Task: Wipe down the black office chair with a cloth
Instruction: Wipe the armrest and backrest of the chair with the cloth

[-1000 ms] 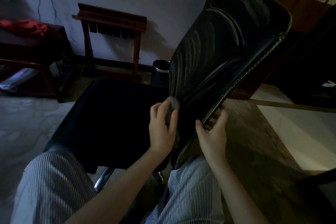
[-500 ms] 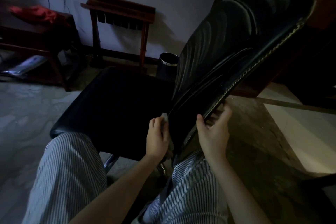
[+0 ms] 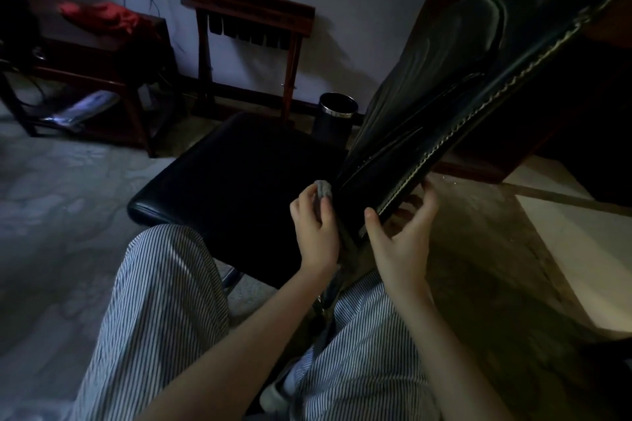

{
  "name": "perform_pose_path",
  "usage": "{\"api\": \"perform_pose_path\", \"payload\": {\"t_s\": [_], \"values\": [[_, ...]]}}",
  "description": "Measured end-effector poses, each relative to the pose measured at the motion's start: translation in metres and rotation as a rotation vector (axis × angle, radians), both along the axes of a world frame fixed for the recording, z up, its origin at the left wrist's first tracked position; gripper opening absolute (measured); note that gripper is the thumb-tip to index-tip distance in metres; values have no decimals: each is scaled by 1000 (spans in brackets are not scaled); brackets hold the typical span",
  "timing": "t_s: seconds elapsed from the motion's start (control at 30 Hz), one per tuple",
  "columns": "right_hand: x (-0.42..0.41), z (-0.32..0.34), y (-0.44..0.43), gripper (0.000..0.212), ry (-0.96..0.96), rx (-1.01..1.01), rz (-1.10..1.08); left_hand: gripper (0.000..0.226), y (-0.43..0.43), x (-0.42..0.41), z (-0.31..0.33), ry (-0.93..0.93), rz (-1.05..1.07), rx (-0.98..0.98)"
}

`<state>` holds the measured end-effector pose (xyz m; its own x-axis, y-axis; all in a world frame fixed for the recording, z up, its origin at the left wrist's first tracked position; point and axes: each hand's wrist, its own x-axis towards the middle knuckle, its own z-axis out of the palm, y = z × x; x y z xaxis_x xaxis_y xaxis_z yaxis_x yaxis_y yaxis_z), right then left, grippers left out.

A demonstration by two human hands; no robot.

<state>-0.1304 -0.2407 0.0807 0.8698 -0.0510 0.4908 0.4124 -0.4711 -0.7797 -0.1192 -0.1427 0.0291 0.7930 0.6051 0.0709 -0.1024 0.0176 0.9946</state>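
Head view: L hand [image 3: 316,232] clenched round grey cloth [image 3: 323,188], wad poking out on top.
R hand [image 3: 400,243]: 3 o'clock of L, gripping backrest [image 3: 427,106] edge, thumb in front.
Axis: backrest runs from hands toward 1 o'clock; cloth just beside its lower end; L hand nearer, next wipe prob. follows that line.
Seat [image 3: 239,174]: 10 o'clock of cloth.
Hidden: backrest top cut off, R fingers behind edge, room dim.

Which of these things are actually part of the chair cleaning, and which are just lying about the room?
In use:
black office chair
grey cloth, gripped by the left hand
right hand, holding the backrest's edge

Lying about:
red fabric on the dark side table
wooden rack
black bin
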Motion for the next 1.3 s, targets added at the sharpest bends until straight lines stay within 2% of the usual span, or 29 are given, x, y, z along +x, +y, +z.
{"api": "perform_pose_path", "payload": {"t_s": [0.33,0.47,0.57,0.67,0.8,0.9,1.0,1.1,1.2,1.3], "values": [[-2,-1,2,79,74,46,-6,30,2,-6,-35,54,18,45],[-1,0,2,79,67,40,-5,28,6,-9,-68,182,-65,59],[0,0,-2,80,75,36,22,23,5,-13,-94,368,-196,53],[-1,3,-6,81,113,59,77,23,8,-16,-91,410,-144,94],[-4,11,-7,74,137,78,115,28,31,-15,-38,133,7,139],[-3,25,-7,65,123,127,113,28,46,-9,4,-196,17,354],[2,35,-5,74,99,132,86,26,47,3,39,-484,-29,582],[3,38,-6,73,71,153,111,26,38,16,71,-733,-58,756],[4,35,-9,68,43,164,142,22,28,30,85,-828,-52,934],[4,34,-10,66,23,161,142,22,24,38,78,-867,-32,1003]]}}
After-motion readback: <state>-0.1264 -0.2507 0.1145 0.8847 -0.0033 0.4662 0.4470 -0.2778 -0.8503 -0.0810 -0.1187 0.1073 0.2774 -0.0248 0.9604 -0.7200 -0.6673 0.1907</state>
